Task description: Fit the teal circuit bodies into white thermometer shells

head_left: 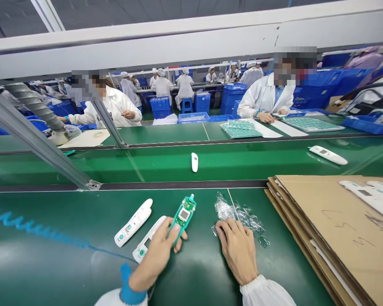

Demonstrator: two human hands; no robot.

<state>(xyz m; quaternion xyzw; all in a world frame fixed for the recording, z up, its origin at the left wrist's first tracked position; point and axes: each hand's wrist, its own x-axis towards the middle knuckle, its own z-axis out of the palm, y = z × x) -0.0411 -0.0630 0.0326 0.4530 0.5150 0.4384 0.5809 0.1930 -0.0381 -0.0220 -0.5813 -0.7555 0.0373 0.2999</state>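
Observation:
My left hand is closed round an uncased thermometer body, a teal frame with a green circuit board and a small grey screen facing up. Under and beside that hand lies a white thermometer casing with a teal button, partly covered by my fingers. More white casing parts rest to its left. My right hand reaches down at the near edge of a loose heap of small clear plastic pieces. Its thumb and fingers are curled together at the plastic, and the fingertips are partly hidden.
A stack of cardboard sheets fills the right, with white casings on top. Beyond the bench edge, a green conveyor belt carries white thermometers. A blue coiled cord runs to my left wrist. Two co-workers sit opposite.

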